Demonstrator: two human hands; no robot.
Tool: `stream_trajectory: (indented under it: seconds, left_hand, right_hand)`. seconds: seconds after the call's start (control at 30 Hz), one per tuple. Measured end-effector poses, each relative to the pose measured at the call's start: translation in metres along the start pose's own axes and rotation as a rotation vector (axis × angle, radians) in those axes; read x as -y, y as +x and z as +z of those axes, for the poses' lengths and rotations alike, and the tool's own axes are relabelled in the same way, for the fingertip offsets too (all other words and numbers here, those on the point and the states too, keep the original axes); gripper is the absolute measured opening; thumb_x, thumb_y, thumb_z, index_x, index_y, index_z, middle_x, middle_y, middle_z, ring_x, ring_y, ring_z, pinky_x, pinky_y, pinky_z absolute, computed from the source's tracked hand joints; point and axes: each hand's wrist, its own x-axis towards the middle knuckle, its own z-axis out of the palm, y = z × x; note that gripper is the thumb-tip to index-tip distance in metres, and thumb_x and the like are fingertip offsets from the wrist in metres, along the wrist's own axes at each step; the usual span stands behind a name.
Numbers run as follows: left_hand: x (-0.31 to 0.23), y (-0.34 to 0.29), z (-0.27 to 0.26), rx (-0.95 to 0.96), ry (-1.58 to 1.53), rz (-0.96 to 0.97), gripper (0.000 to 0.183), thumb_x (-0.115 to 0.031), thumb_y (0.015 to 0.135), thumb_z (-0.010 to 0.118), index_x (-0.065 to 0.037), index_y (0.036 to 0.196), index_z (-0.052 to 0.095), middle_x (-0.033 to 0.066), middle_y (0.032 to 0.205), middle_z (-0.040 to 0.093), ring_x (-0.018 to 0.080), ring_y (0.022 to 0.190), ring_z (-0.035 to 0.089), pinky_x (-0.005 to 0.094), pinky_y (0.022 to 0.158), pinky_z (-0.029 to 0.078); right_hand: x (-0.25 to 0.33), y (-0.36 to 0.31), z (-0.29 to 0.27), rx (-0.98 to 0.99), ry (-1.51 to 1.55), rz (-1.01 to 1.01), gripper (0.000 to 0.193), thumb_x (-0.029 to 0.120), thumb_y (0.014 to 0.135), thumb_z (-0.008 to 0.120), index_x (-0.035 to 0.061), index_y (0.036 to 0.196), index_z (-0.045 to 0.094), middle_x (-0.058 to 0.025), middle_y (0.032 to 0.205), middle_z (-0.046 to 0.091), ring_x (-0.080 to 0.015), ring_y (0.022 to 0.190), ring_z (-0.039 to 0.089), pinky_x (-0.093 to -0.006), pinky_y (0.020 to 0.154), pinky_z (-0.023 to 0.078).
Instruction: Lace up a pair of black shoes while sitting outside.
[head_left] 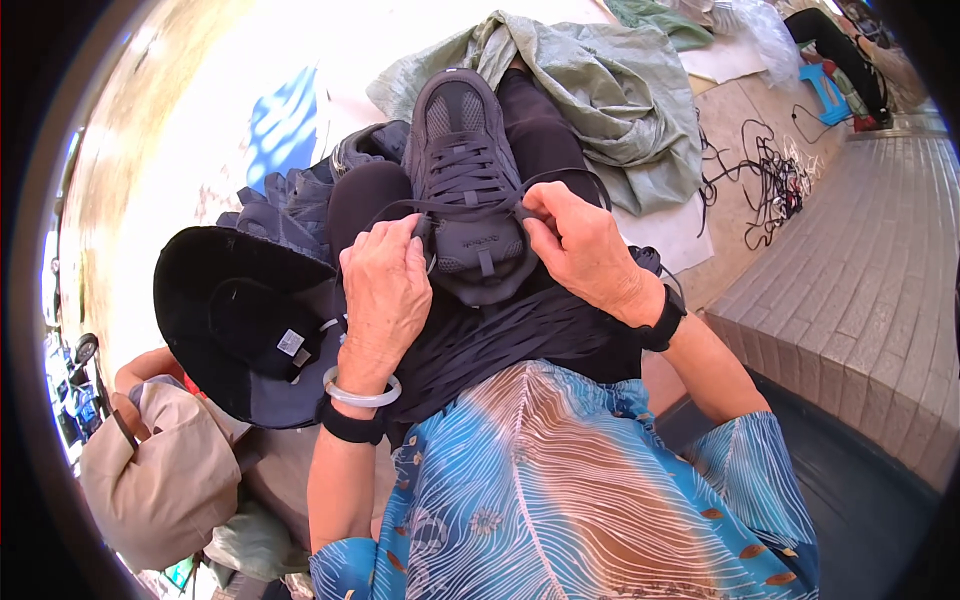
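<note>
A dark grey sneaker [460,110] rests on my lap, toe pointing away, with black lace [465,165] crisscrossed up its front. My left hand [385,290] is closed at the left edge of its opening, thumb and fingertips gripping the sneaker there. On the other side my right hand [590,250] pinches the lace close to the upper eyelets, and a loop of it arches over the knuckles. Exactly how the lace passes through the left fingers is hidden. A bundle of loose black laces [500,340] lies across my lap below the heel.
Several more dark shoes [295,205] are piled left of my knee, beside a black-lined cap [245,300]. A green-grey woven sheet [625,110] spreads ahead. Tangled cords [765,185] lie right, near a tiled ledge [850,290]. Another person in a beige hat [165,480] sits close at left.
</note>
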Motion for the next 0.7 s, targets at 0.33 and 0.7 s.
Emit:
stream_trajectory:
  seconds: [0.33,0.7]
  left_hand:
    - [-0.018,-0.007,-0.002,-0.203,0.172,0.069,0.023,-0.012,0.082,0.07,-0.007,0.103,0.061,0.0077,0.097,0.055,0.0279,0.094,0.054,0.04,0.081,0.039]
    - [-0.011,-0.003,0.005,-0.173,-0.062,0.015,0.026,-0.005,0.085,0.061,0.001,0.11,0.055,0.0187,0.099,0.06,0.0374,0.092,0.059,0.0436,0.08,0.047]
  right_hand:
    - [0.025,0.02,0.0,0.216,-0.744,-0.362,0.015,0.012,0.069,0.063,0.005,0.082,0.059,-0.0076,0.082,0.049,-0.0225,0.076,0.055,-0.033,0.065,0.044]
    - [0.088,0.024,0.01,0.398,0.259,-0.086,0.005,0.003,0.086,0.062,0.0022,0.085,0.057,-0.0145,0.088,0.05,-0.0341,0.084,0.058,-0.0421,0.068,0.049]
